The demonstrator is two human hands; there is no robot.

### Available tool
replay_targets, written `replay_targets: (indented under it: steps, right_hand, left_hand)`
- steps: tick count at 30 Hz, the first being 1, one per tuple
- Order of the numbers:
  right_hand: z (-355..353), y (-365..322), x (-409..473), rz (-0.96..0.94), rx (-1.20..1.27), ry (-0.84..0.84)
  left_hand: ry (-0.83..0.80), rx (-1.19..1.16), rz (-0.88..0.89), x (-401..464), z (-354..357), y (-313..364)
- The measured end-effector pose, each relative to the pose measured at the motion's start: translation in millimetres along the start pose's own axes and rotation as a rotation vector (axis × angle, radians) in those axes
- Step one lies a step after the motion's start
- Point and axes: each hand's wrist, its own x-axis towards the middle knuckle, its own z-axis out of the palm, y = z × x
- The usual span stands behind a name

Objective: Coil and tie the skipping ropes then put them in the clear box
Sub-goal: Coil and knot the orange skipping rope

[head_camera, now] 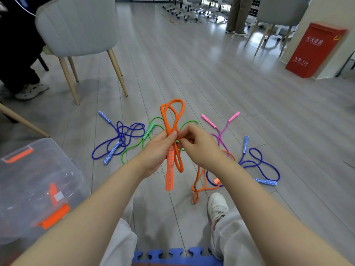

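My left hand (pixel 157 150) grips a folded bundle of the orange skipping rope (pixel 172 116) at its middle, thumb pressed on the strands. Loops stick up above the hand and an orange patterned handle (pixel 170 169) hangs below. My right hand (pixel 197 144) pinches a strand of the same orange rope beside the left thumb; the rest of the rope trails down to the floor (pixel 199 181). The clear box (pixel 28 179) with orange latches stands at the lower left.
On the floor lie a blue rope (pixel 119 143), a green rope (pixel 148 131), a pink rope (pixel 221 129) and another blue rope (pixel 259 164). Grey chairs (pixel 80 27) stand to the left and far right, a red cabinet (pixel 317 50) at right. My white shoe (pixel 218 204) is below.
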Motion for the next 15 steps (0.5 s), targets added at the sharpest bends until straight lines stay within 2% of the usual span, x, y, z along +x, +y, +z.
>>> replay_targets:
  steps: [4, 7, 12, 15]
  right_hand:
    - [1, 4, 0, -0.032, -0.066, -0.034]
    - [1, 1, 0, -0.044, -0.1, -0.001]
    - [-21, 3, 5, -0.045, -0.141, -0.063]
    - [-39, 13, 6, -0.04, -0.239, -0.112]
  left_hand:
    - [0.074, -0.009, 0.018, 0, 5, 3]
    - [0.132, -0.044, 0.034, 2, 7, 6]
    - [0.06, -0.412, 0.022, 2, -2, 18]
    - [0.108, -0.536, 0.079, 4, -19, 30]
